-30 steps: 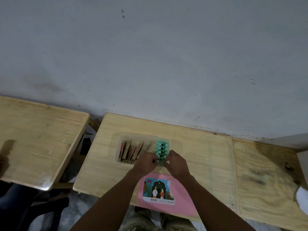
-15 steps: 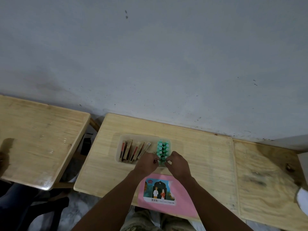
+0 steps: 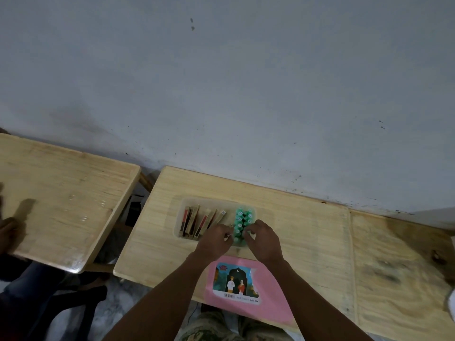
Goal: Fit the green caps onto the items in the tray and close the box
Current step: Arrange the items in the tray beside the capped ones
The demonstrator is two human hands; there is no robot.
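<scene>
A clear plastic tray [image 3: 181,212] sits on the middle wooden desk. Its right end holds a tight cluster of upright items with green caps [image 3: 242,221]. Its left part holds several flat brown and red packets [image 3: 197,221]. My left hand [image 3: 216,238] and my right hand [image 3: 263,238] rest at the tray's near edge, on either side of the nearest capped items, fingers curled inward. What the fingertips pinch is too small to tell. A pink lid with a picture label [image 3: 248,286] lies flat just in front of the tray.
A second wooden desk [image 3: 61,200] stands to the left across a gap, with another person's hand [image 3: 6,232] at its left edge. A further desk [image 3: 398,271] adjoins on the right. A grey wall [image 3: 221,94] rises right behind the desks.
Both hands stay at the near end of the green-capped cluster with only small finger shifts. The view has barely moved.
</scene>
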